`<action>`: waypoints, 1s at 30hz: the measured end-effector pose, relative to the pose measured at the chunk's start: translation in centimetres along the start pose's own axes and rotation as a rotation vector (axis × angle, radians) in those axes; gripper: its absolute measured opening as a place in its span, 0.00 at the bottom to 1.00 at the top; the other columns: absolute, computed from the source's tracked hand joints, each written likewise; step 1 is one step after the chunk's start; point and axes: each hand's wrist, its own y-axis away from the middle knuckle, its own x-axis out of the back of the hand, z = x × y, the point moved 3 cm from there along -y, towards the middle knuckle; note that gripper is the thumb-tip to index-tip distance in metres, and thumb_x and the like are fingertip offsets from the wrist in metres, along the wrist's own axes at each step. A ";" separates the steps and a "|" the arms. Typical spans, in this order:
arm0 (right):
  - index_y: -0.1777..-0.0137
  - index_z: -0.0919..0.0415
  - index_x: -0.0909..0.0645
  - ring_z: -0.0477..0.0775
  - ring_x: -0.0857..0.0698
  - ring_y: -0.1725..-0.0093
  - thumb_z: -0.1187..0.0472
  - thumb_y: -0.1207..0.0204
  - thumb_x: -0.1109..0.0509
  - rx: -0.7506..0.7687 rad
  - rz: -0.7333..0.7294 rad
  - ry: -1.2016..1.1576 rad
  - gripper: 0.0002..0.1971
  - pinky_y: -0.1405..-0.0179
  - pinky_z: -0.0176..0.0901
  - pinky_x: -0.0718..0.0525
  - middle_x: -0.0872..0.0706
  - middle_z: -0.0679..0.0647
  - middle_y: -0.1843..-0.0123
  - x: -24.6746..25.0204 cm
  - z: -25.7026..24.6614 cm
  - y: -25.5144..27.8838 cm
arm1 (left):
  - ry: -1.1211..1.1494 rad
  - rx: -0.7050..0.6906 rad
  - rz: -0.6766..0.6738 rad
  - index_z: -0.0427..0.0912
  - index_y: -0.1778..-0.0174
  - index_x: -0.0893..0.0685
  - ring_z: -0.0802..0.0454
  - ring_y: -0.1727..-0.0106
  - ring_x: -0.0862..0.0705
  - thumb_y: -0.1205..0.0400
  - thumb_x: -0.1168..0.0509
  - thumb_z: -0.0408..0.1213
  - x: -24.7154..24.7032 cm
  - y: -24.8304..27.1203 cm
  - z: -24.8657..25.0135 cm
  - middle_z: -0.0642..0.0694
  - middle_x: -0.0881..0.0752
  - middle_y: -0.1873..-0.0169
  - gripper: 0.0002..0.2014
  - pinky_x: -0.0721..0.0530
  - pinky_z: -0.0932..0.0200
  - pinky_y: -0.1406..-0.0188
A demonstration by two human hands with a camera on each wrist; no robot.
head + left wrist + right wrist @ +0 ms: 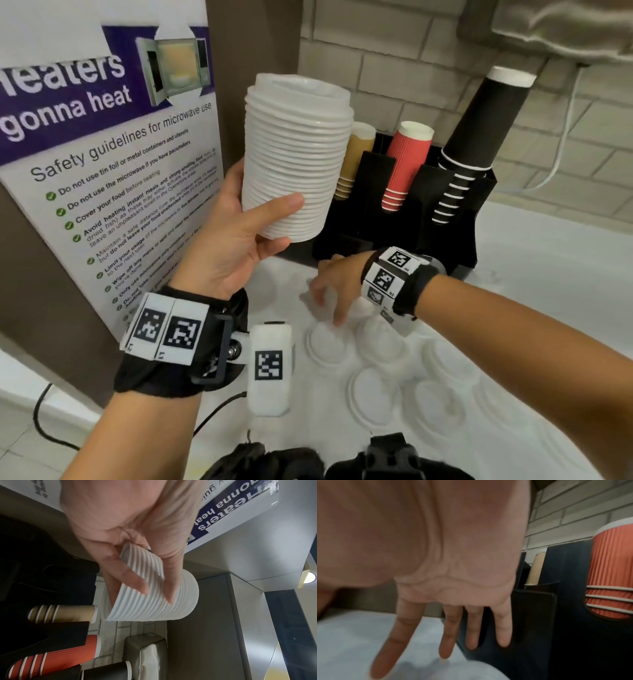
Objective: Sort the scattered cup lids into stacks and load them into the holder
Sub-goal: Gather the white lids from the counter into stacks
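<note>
Left hand (236,236) is wrapping around the bottom of a tall stack of white lids (294,157), thumb in front, fingers (135,582) curling across the ribbed side, holding it up in the air just in front of the black holder (455,219). Right hand (337,284) is hanging low over the white tabletop (548,267), fingers (503,628) straight and spread apart, gripping nothing. Whether the tips are touching a lid is hard to tell, it's blurry there.

The stack is looking pretty neat, lids nesting tightly and tilting a bit. Loose lids (373,394) are lying scattered flat on the tabletop near the person, some upside down by the looks of it.

The holder is carrying tan cups (356,150), red ribbed cups (404,164) and black cups (479,126).

The poster (102,154) on the left is reading "gonna heat" and "Safety guidelines for microwave use".
</note>
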 end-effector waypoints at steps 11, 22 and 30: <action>0.37 0.51 0.23 0.58 0.23 0.37 0.44 0.28 0.27 0.020 0.094 -0.088 0.23 0.39 0.53 0.23 0.23 0.53 0.38 -4.2 -1.0 0.7 | -0.018 0.020 -0.078 0.64 0.37 0.24 0.58 0.51 0.10 0.35 0.22 0.40 -1.9 -0.5 -2.1 0.61 0.10 0.50 0.32 0.18 0.67 0.77; 0.19 0.52 0.43 0.62 0.22 0.28 0.75 0.27 0.36 0.583 0.878 -1.847 0.39 0.30 0.60 0.23 0.22 0.64 0.28 -2.3 1.6 8.5 | -0.021 -0.067 -0.103 0.51 0.26 0.30 0.53 0.32 0.17 0.37 0.21 0.41 -5.1 -1.3 -4.8 0.51 0.16 0.34 0.43 0.17 0.49 0.35; 0.19 0.50 0.39 0.65 0.21 0.29 0.76 0.23 0.41 0.759 0.942 -2.177 0.35 0.35 0.57 0.18 0.21 0.65 0.28 -4.3 0.0 7.6 | -0.192 -0.071 -0.056 0.55 0.23 0.32 0.53 0.30 0.20 0.42 0.18 0.49 -4.5 -1.2 -7.7 0.50 0.20 0.30 0.50 0.16 0.56 0.39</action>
